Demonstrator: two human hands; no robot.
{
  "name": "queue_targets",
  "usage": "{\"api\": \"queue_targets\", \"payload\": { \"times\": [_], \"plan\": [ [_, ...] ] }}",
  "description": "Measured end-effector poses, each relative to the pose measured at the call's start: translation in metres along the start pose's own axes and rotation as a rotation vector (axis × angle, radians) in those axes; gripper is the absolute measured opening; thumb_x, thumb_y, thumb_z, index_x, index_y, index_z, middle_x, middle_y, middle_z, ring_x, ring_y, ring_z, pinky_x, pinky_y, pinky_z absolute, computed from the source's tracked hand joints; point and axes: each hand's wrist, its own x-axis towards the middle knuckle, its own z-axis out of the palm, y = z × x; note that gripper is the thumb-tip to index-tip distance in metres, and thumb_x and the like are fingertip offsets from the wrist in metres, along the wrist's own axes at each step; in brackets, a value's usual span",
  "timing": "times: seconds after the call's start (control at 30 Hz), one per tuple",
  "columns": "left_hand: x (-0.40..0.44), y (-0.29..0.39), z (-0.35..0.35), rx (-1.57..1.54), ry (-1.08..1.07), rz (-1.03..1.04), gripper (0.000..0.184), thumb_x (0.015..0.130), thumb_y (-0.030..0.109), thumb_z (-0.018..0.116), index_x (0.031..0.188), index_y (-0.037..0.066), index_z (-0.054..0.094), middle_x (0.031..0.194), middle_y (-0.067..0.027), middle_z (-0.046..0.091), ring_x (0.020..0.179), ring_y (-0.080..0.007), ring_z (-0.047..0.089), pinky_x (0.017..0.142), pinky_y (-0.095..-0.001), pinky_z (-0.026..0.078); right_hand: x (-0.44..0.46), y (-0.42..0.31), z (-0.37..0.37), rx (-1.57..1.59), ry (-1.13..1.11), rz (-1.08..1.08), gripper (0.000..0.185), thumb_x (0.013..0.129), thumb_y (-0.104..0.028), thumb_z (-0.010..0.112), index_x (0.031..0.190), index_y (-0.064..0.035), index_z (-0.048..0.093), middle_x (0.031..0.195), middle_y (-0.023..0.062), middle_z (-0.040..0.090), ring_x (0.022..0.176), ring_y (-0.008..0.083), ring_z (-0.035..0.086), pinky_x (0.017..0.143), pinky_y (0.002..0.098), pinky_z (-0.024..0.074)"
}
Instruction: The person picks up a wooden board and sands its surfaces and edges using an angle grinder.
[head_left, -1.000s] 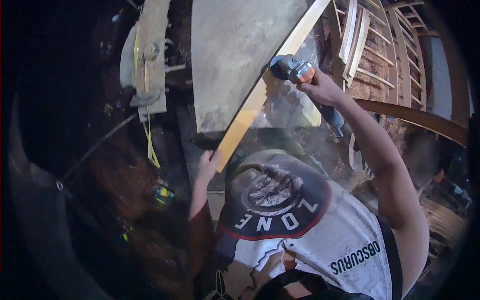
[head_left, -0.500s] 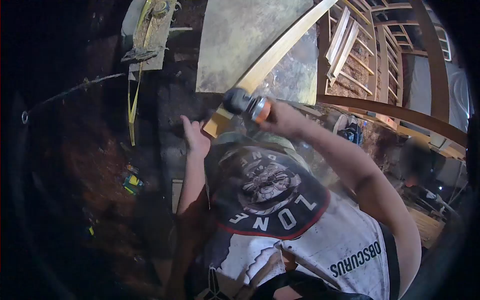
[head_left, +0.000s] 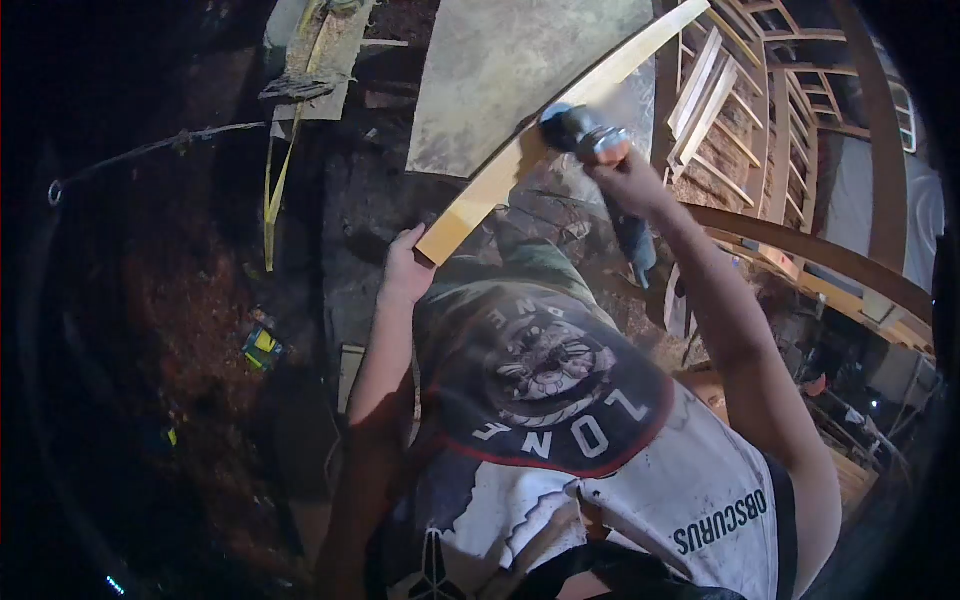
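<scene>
A long pale wooden board (head_left: 497,187) slants from near my waist up to the far right. My left hand (head_left: 406,268) is closed on its near end, the fingers partly hidden beneath the wood. In my right hand (head_left: 630,180) is an angle grinder (head_left: 632,245), gripped near its metal-coloured head. The grinder's dark round disc end (head_left: 560,127) rests on or just over the upper face of the board, around mid-length. Motion blurs the head, so I cannot tell whether it touches.
Beyond the board lies a large pale sheet (head_left: 480,90). A yellow strap (head_left: 275,200) hangs at the left, and a green-and-yellow object (head_left: 262,347) lies on the dirt floor. Wooden slats (head_left: 705,100) and a curved brown beam (head_left: 820,245) stand to the right.
My right hand has carried the grinder up and right along the board, away from its near end. My left hand, open beside the board before, has closed on that end.
</scene>
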Motion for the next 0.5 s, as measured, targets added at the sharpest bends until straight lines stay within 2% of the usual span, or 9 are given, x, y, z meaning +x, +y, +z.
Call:
{"api": "queue_targets", "payload": {
  "times": [0.03,0.1,0.2,0.23,0.3,0.4,0.43,0.47,0.5],
  "plan": [
    [0.002,0.000,-0.003,0.000,-0.001,-0.011,0.015,0.101,0.019,0.053,0.100,0.005,0.059,0.104,-0.0113,0.067,0.100,-0.0251,0.067,0.091,-0.0411,0.052,-0.010,-0.003,0.012,0.064,-0.051,0.001,0.033,0.091,-0.022,0.071,0.118,-0.0052,0.064,0.098,0.0003,0.065,0.089,0.0106,0.059,0.082,0.0308,0.0492],
    [0.001,0.000,-0.004,-0.058,-0.123,-0.056,0.028,0.102,0.019,0.049,0.117,-0.001,0.062,0.118,-0.0148,0.068,0.109,-0.0265,0.066,0.095,-0.0418,0.051,-0.030,-0.008,0.038,0.178,-0.087,-0.044,0.038,0.086,-0.018,0.070,0.119,-0.0020,0.060,0.095,0.0027,0.066,0.086,0.0144,0.061,0.081,0.0331,0.0518],
    [0.004,0.000,0.000,-0.053,-0.064,-0.066,0.030,0.102,0.020,0.049,0.118,-0.001,0.062,0.118,-0.0141,0.068,0.108,-0.0263,0.066,0.095,-0.0425,0.051,-0.056,-0.021,0.065,-0.025,-0.194,-0.063,0.049,0.085,-0.025,0.073,0.123,0.0005,0.055,0.104,0.0176,0.070,0.096,0.0295,0.069,0.086,0.0400,0.0531],
    [0.003,0.002,0.003,-0.052,-0.071,-0.069,0.030,0.102,0.020,0.049,0.118,-0.001,0.062,0.118,-0.0141,0.068,0.108,-0.0263,0.066,0.095,-0.0425,0.051,-0.063,-0.027,0.073,-0.027,-0.187,-0.062,0.049,0.085,-0.025,0.073,0.123,0.0005,0.055,0.104,0.0176,0.070,0.096,0.0295,0.069,0.086,0.0400,0.0531],
    [-0.003,0.005,0.013,0.015,-0.067,-0.087,0.029,0.101,0.020,0.050,0.117,-0.001,0.063,0.114,-0.0127,0.069,0.106,-0.0263,0.067,0.094,-0.0424,0.051,-0.072,-0.038,0.084,-0.275,-0.222,-0.121,0.057,0.083,-0.032,0.075,0.124,0.0006,0.052,0.108,0.0262,0.068,0.102,0.0419,0.067,0.089,0.0468,0.0521],
    [0.006,-0.001,0.002,-0.037,-0.089,-0.084,0.030,0.101,0.022,0.051,0.117,0.000,0.063,0.113,-0.0116,0.069,0.104,-0.0259,0.067,0.092,-0.0418,0.052,-0.066,-0.053,0.076,-0.239,-0.221,-0.047,0.062,0.081,-0.037,0.075,0.123,0.0006,0.051,0.109,0.0288,0.067,0.104,0.0486,0.063,0.090,0.0516,0.0510],
    [0.010,-0.004,-0.002,-0.037,-0.091,-0.085,0.030,0.101,0.022,0.051,0.117,0.000,0.063,0.113,-0.0116,0.069,0.104,-0.0259,0.067,0.092,-0.0418,0.052,-0.055,-0.038,0.069,-0.268,-0.172,-0.093,0.059,0.081,-0.032,0.076,0.124,0.0004,0.053,0.106,0.0231,0.070,0.100,0.0385,0.069,0.089,0.0458,0.0528],
    [0.011,-0.006,-0.002,-0.020,-0.060,-0.046,0.029,0.101,0.023,0.051,0.117,0.001,0.063,0.113,-0.0114,0.069,0.104,-0.0256,0.067,0.091,-0.0413,0.052,-0.044,-0.027,0.059,-0.270,-0.171,-0.093,0.059,0.081,-0.032,0.076,0.124,0.0004,0.053,0.106,0.0231,0.070,0.100,0.0385,0.069,0.089,0.0458,0.0528],
    [0.012,-0.007,-0.001,-0.005,-0.032,-0.005,0.029,0.101,0.024,0.051,0.116,0.002,0.063,0.113,-0.0112,0.069,0.105,-0.0252,0.067,0.091,-0.0408,0.052,-0.032,-0.018,0.048,-0.074,-0.186,-0.029,0.055,0.081,-0.029,0.077,0.122,0.0001,0.055,0.105,0.0189,0.070,0.098,0.0309,0.068,0.088,0.0420,0.0529]
  ]
}}
